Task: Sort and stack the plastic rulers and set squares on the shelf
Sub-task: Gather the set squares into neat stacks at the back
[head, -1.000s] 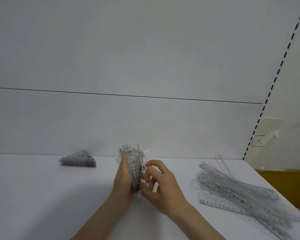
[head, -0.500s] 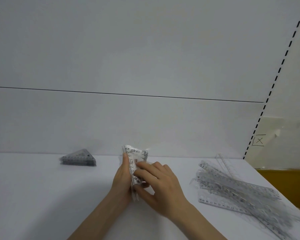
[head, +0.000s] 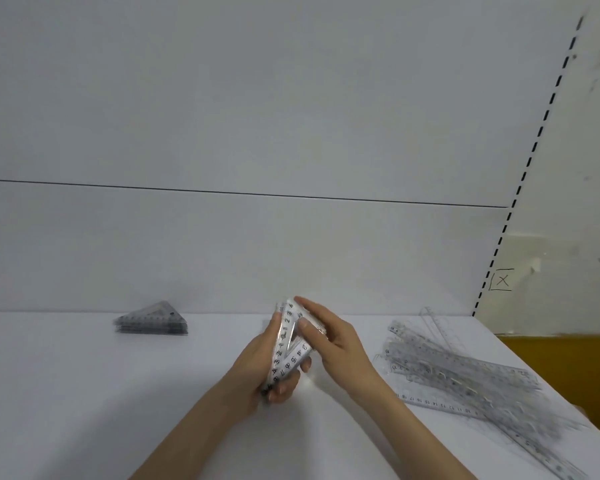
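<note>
A bundle of clear set squares (head: 287, 344) is held just above the white shelf (head: 66, 393), tilted with its numbered face toward me. My left hand (head: 264, 368) grips the bundle from the left and below, thumb curled under its lower end. My right hand (head: 329, 336) lies against the bundle's right side with straight fingers. A neat stack of set squares (head: 151, 320) lies flat at the back left. A loose heap of long clear rulers (head: 465, 375) is spread over the right part of the shelf.
A white back panel (head: 257, 254) rises right behind the shelf. A slotted upright (head: 520, 188) marks the right end, with a yellow surface (head: 568, 368) beyond the shelf's right edge.
The bundle has turned from edge-on to showing its numbered face. My right hand went from pinching its edge to lying along its side with straight fingers.
</note>
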Tool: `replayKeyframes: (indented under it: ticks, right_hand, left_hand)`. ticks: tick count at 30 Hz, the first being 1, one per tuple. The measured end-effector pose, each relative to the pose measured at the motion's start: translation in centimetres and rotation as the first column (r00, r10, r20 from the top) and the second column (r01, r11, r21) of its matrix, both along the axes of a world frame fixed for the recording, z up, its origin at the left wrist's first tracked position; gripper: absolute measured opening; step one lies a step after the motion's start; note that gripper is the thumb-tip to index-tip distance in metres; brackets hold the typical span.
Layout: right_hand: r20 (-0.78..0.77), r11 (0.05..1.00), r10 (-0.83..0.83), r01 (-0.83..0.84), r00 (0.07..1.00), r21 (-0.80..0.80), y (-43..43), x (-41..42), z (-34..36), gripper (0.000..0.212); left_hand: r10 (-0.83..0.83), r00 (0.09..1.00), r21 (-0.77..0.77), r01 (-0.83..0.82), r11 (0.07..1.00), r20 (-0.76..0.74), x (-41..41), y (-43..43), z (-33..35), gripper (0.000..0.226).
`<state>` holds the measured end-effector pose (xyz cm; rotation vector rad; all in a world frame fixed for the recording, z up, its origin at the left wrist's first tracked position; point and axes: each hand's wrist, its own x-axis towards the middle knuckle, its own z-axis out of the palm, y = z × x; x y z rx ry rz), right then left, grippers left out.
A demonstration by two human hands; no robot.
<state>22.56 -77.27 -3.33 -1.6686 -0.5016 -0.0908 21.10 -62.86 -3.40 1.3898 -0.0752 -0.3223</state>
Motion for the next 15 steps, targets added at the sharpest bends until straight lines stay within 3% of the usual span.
replayKeyframes:
  ticks: [6,9,11,13,15]
  right_hand:
    - [0.08,0.993,-0.036,0.044,0.996,-0.105,0.0,0.1,0.5,0.024]
    - [0.086,0.972,0.017,0.004,0.996,-0.235,0.0,1.1,1.7,0.025]
    - [0.114,0.95,-0.06,0.091,0.992,-0.297,-0.6,2.8,2.6,0.027]
    - [0.14,0.898,-0.168,0.21,0.976,-0.387,-1.8,4.6,3.2,0.028]
    - [0.12,0.76,-0.151,0.193,0.981,-0.621,-2.9,6.3,2.5,0.033]
  left_hand:
    - [-0.088,0.996,-0.064,0.086,0.994,-0.035,-0.4,0.1,-0.1,0.073]
    - [-0.052,0.997,-0.12,0.045,0.992,-0.057,-0.3,0.5,0.2,0.069]
    - [0.016,0.997,-0.172,-0.029,0.985,-0.075,0.1,1.2,0.3,0.066]
    - [0.125,0.989,-0.244,-0.142,0.959,-0.084,0.7,2.0,0.1,0.067]
    - [0.25,0.963,-0.313,-0.269,0.911,-0.102,1.4,2.7,-0.3,0.07]
